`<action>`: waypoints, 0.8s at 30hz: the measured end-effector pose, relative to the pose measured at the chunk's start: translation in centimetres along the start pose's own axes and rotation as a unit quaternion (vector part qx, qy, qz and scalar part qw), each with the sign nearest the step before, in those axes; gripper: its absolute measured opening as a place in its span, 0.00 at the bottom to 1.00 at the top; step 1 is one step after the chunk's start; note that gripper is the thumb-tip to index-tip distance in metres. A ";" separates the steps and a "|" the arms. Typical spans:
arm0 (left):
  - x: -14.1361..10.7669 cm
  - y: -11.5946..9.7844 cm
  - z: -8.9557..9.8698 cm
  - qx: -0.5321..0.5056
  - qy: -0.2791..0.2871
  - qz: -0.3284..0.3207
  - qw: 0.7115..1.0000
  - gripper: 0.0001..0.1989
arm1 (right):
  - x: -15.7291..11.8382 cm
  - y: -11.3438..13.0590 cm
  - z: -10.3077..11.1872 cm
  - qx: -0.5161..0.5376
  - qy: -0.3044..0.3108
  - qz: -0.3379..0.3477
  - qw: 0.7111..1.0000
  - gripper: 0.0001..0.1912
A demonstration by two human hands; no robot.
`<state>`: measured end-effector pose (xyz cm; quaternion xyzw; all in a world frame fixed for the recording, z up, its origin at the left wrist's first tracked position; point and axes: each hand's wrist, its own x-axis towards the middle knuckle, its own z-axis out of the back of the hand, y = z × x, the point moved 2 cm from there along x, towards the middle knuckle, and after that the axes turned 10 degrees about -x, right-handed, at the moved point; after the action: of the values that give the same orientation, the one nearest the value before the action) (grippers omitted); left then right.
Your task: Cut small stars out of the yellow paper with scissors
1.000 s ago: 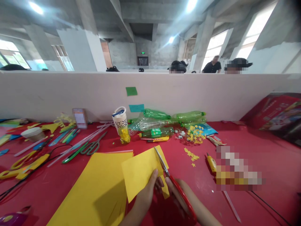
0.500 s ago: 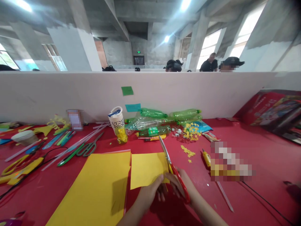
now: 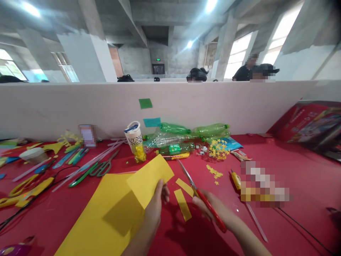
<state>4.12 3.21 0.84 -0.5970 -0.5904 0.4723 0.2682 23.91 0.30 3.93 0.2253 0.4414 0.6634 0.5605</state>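
Pinched between the fingers of my left hand (image 3: 157, 201) is a sheet of yellow paper (image 3: 149, 179), tilted above a stack of larger yellow sheets (image 3: 98, 217). My right hand (image 3: 210, 208) is closed round the red handles of a pair of scissors (image 3: 190, 179), whose blades point up and away from me and look closed. Two narrow yellow paper strips lie between my hands on the red table: one strip (image 3: 182, 205) is in full view, the other strip (image 3: 184, 186) passes partly behind the scissors.
Green plastic bottles (image 3: 174, 128), a cup (image 3: 134, 140) and yellow stars (image 3: 218, 149) are along the white partition (image 3: 106, 103). At right lies a yellow glue gun (image 3: 236, 180) with a cord. Green-handled scissors (image 3: 102, 167), pens and yellow scissors (image 3: 23, 185) lie at left.
My left hand has moved left with the yellow sheet, turning it over the stack. The scissors have come away from the paper, slightly right. Two cut strips now show on the table.
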 end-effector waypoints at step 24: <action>-0.7 -1.0 -0.2 0.049 0.027 -0.068 0.996 0.23 | -0.7 1.2 -3.9 0.067 0.087 -0.062 0.992 0.26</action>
<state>3.93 2.75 1.97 -0.5544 -0.5983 0.4647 0.3446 20.33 -1.64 3.05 0.1761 0.5452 0.6132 0.5437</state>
